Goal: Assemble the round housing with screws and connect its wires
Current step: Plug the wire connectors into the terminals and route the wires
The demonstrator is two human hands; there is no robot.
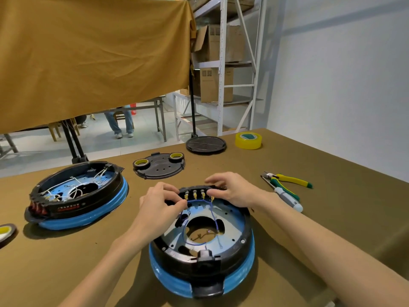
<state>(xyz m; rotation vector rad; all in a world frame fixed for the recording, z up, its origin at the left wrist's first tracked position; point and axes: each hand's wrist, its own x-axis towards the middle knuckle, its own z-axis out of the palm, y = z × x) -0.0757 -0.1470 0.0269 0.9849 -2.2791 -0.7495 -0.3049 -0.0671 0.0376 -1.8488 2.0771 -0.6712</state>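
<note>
A round black housing [202, 260] with a blue rim lies open side up in front of me. Blue wires [212, 214] run across its metal inner plate to a row of brass terminals [198, 194] at its far edge. My left hand [160, 206] pinches at the left end of that terminal row, thumb and fingers curled. From the right, my right hand [231, 190] grips the housing's far rim, its thumb by the rightmost terminal. What the left fingertips hold is hidden.
A second blue-rimmed housing [77, 196] with white wires sits at the left. A black cover plate [159, 167] carrying two tape rolls lies behind, near a black round stand base [205, 144] and yellow tape [248, 140]. Pliers [287, 179] and a screwdriver [287, 199] lie right.
</note>
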